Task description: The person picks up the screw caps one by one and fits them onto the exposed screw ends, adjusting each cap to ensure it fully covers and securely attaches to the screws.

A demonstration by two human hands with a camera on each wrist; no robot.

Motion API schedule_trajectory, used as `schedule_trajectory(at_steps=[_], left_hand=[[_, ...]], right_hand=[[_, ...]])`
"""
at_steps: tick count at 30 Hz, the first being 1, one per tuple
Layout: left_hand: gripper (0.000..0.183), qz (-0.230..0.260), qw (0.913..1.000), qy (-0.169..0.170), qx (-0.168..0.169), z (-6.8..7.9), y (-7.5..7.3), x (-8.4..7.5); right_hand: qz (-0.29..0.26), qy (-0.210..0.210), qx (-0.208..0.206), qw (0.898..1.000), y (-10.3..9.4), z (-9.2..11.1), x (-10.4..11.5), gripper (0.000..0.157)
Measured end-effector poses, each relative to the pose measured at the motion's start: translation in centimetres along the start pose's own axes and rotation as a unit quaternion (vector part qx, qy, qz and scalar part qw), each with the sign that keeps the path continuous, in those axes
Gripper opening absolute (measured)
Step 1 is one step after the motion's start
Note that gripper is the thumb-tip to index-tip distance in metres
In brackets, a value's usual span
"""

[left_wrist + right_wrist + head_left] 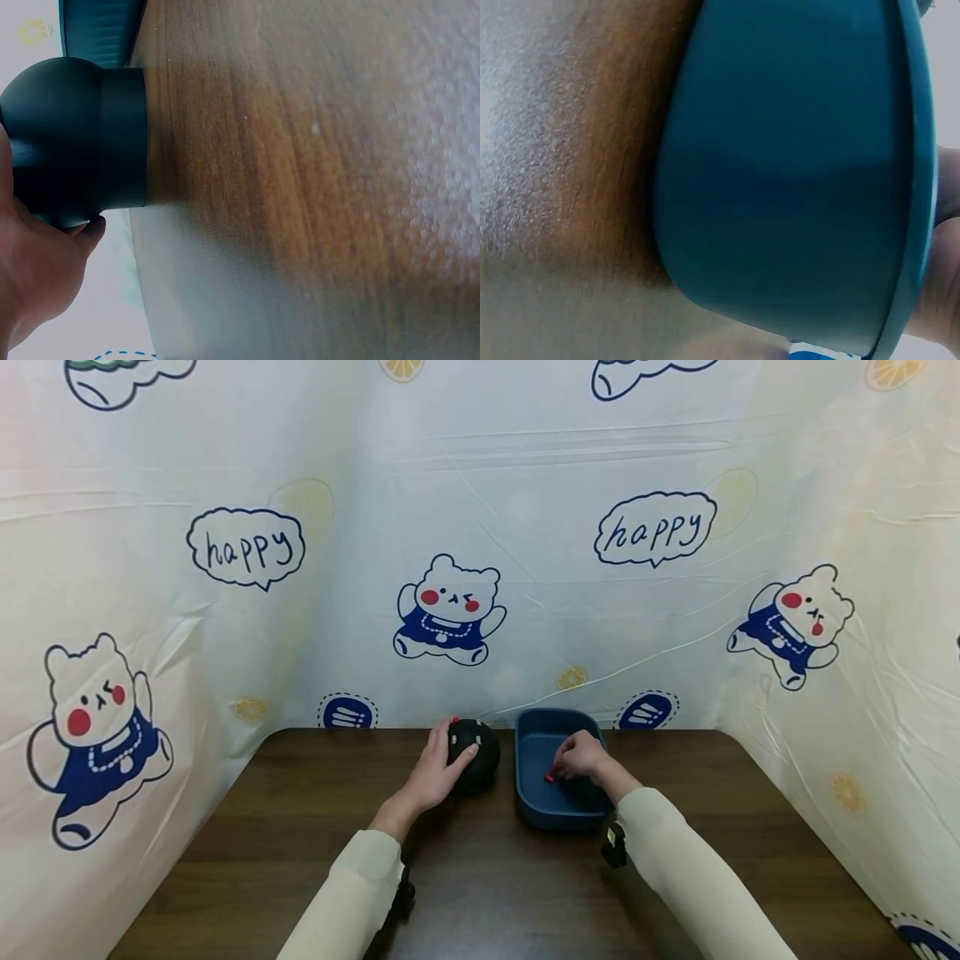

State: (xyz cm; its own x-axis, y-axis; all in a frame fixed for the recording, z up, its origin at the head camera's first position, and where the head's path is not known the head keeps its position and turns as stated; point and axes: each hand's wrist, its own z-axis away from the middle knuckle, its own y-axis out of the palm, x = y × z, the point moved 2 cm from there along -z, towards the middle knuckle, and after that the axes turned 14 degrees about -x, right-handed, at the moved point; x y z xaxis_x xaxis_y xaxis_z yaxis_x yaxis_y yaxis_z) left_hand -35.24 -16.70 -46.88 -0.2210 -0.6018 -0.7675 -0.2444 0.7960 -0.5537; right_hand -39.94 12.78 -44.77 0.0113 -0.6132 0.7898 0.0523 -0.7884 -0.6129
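Observation:
My left hand (437, 771) grips a black ball-shaped object (487, 758) from its left side, thumb over its front. Several small light marks and a red bit (454, 720) show on its top. In the left wrist view the black object (67, 142) has a straight-sided base standing at the table. My right hand (581, 755) reaches into a blue rectangular bin (536, 806), fingers curled and fingertips together at a small red piece (549, 778) low inside. The bin's outer wall (787, 172) hides most of that hand in the right wrist view.
The brown wooden table (480, 877) carries the bin and the black object side by side near its far edge. A pale printed curtain (525, 652) hangs behind the table and along both sides.

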Motion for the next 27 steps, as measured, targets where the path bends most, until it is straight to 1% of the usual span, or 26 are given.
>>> schedule_trajectory(at_steps=[4,7,11,18,23,27], left_hand=[[0.092,0.0,1.0,-0.001,-0.001,0.0,0.0,-0.1],[0.092,0.002,1.0,0.0,-0.002,0.0,0.0,-0.1],[0.092,0.003,1.0,0.002,-0.003,0.1,0.1,0.0],[0.09,0.005,1.0,0.002,-0.004,0.0,0.1,-0.1],[0.092,0.003,1.0,0.003,-0.002,0.0,0.1,0.0],[0.091,0.005,1.0,0.002,-0.004,0.0,0.1,-0.1]], right_hand=[[-0.042,0.001,0.009,0.999,-0.1,-0.2,0.0,0.018],[-0.062,-0.001,0.016,0.998,-0.3,-0.2,0.0,0.018],[-0.076,-0.008,0.011,0.997,-0.4,-0.2,0.1,0.017],[-0.095,-0.028,-0.016,0.995,-0.5,-0.1,0.7,0.016],[-0.106,-0.034,-0.02,0.994,-0.6,-0.3,1.1,0.016],[-0.112,-0.048,-0.024,0.992,-0.6,-0.3,1.6,0.017]])
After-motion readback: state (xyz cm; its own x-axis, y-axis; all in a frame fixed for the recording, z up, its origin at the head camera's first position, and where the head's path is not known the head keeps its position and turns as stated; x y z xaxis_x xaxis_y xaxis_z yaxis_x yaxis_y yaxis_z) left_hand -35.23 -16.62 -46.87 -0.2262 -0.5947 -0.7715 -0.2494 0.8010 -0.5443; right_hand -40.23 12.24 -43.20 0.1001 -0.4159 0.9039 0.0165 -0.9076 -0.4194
